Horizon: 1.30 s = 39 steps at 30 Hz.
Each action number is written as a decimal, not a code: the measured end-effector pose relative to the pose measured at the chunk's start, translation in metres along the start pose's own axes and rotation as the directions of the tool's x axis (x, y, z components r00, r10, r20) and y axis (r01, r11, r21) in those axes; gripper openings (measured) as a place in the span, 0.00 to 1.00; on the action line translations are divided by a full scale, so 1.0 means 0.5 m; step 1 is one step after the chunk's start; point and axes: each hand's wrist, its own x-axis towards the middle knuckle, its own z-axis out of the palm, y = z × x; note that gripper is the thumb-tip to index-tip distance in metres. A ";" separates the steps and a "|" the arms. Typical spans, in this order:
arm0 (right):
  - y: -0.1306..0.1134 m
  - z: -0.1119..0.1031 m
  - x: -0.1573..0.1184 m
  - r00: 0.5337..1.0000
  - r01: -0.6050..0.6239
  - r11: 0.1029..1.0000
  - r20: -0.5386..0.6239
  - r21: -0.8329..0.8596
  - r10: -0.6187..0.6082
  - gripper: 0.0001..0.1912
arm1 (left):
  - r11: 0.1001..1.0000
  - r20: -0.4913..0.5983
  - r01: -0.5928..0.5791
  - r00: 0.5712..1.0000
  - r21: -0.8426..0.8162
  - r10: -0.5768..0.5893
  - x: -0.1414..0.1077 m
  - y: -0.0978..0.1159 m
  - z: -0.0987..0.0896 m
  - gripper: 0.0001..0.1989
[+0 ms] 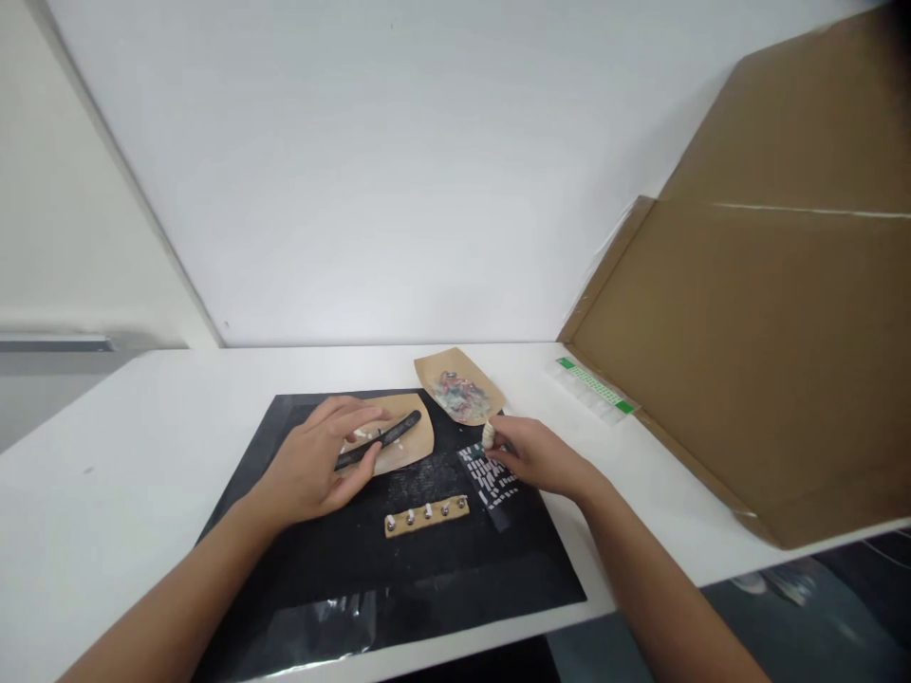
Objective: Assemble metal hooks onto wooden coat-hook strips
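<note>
**On the black mat: two-handed handling of small parts**

Across the white surface, work over the mat. Support the dark tool with the left hand, its fingers curled loosely around the shaft above the near tan tray; steady control should avoid disturbing the white bits. With the right hand, fingers pinching the pale piece above the patterned sheet, apply light, even pressure to limit slipping.

Appearance, by size: the far tan tray carries a mixed heap in clear wrapping; the sheet bears rows of white patches; the tan strip carries five round metallic parts with white tabs. The tool is slim and slightly curved. The piece is cream-coloured and ridged; its material cannot be determined.
</note>
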 end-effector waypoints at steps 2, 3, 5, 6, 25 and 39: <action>-0.005 -0.003 0.000 1.000 0.018 1.000 -0.021 0.023 -0.017 0.05 | 0.996 0.007 -0.078 0.997 -0.052 0.078 0.003 0.011 0.009 0.26; -0.010 -0.005 0.000 0.999 0.031 0.998 -0.032 0.048 -0.030 0.05 | 0.992 0.025 -0.102 0.994 -0.069 0.104 0.005 0.019 0.014 0.25; -0.024 -0.009 -0.002 0.997 0.054 0.991 -0.054 0.127 -0.047 0.07 | 0.988 0.074 -0.109 0.990 -0.110 0.118 0.009 0.041 0.026 0.21; -0.032 -0.010 -0.003 0.997 0.060 0.982 -0.060 0.179 -0.050 0.09 | 0.983 0.081 -0.111 0.989 -0.150 0.124 0.011 0.055 0.033 0.19; -0.094 0.040 -0.003 0.993 -0.104 0.778 0.113 0.620 0.043 0.13 | 0.939 0.315 0.253 0.933 -0.234 -0.173 -0.020 0.141 0.125 0.06; -0.106 0.054 -0.005 0.956 -0.288 0.696 0.155 0.658 0.249 0.15 | 0.907 0.320 0.342 0.912 -0.245 -0.257 -0.027 0.146 0.140 0.06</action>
